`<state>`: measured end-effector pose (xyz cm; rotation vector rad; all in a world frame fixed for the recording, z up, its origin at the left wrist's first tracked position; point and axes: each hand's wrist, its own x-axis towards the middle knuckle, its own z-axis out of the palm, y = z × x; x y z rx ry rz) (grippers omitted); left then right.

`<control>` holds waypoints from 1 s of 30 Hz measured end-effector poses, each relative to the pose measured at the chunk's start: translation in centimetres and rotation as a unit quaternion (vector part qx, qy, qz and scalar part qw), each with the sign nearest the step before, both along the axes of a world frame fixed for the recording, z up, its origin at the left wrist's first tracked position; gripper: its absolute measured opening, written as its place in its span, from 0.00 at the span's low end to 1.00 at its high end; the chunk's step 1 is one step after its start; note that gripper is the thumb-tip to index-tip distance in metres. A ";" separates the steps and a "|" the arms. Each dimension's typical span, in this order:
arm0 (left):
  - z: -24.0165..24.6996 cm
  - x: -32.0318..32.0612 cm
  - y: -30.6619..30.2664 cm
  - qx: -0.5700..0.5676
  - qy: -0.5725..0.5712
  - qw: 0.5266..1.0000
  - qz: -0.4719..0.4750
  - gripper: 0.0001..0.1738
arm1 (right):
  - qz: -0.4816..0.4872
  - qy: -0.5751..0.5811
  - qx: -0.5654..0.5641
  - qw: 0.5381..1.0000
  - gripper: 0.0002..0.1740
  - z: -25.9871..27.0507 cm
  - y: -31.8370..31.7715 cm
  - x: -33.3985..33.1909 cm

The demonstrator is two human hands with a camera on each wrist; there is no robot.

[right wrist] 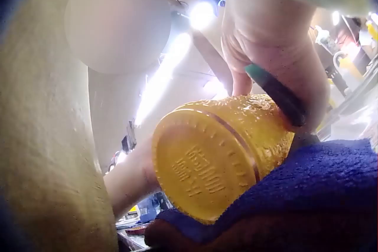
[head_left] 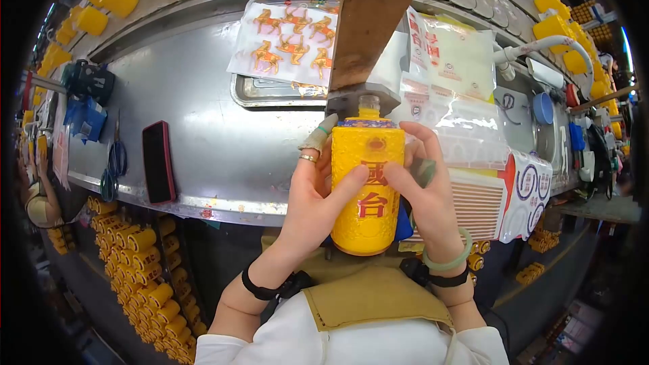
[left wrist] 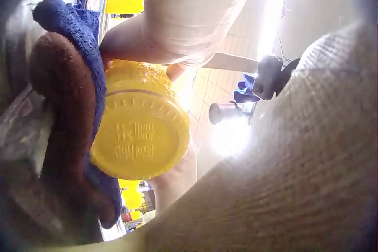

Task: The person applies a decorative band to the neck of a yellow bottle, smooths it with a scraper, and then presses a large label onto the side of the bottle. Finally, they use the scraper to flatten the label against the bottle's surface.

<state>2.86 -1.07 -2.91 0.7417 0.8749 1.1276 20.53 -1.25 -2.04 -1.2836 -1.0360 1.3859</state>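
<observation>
Both hands hold a yellow embossed bottle [head_left: 365, 182] with red characters, a blue patterned band at its shoulder and a clear glass neck. My left hand [head_left: 312, 189] grips its left side, thumb on the front; a ring and finger coverings show on its fingers. My right hand [head_left: 427, 196] grips the other side, its thumb also on the front. In the right wrist view a dark strip with a green end [right wrist: 274, 92] lies against the right hand. The bottle's base faces the wrist cameras, close over a blue cloth [left wrist: 88, 86]. Its neck overlaps a metal bracket [head_left: 389, 103].
A wooden post [head_left: 375, 20] rises behind the bottle. On the metal table [head_left: 196, 88] are a tray [head_left: 277, 103] under a sheet of golden figure decals [head_left: 291, 40], a phone [head_left: 158, 162] and scissors [head_left: 116, 155]. Plastic-wrapped sheets [head_left: 456, 122] lie right. Yellow bottles [head_left: 145, 277] stand below.
</observation>
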 end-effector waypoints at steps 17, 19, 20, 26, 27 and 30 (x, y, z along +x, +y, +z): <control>0.3 0.5 -0.3 0.032 0.035 0.999 -0.004 0.48 | 0.060 -0.117 0.003 0.991 0.17 3.3 3.4 0.8; 0.4 0.6 -0.3 0.019 0.035 0.999 0.002 0.47 | 0.071 -0.158 0.028 0.984 0.17 3.4 4.2 0.4; 0.4 0.7 -0.3 0.020 0.034 0.999 0.003 0.47 | 0.082 -0.199 0.051 0.975 0.17 3.3 4.5 0.3; 0.3 0.7 -0.3 0.014 0.036 0.999 -0.003 0.46 | 0.080 -0.208 0.050 0.974 0.16 3.0 4.8 0.3; 0.0 0.7 -0.3 0.023 0.037 0.999 0.002 0.46 | 0.080 -0.207 0.051 0.974 0.16 2.9 4.8 0.2; 0.1 0.9 -0.4 0.030 0.035 0.999 0.008 0.45 | 0.076 -0.142 0.016 0.987 0.14 3.1 4.7 0.5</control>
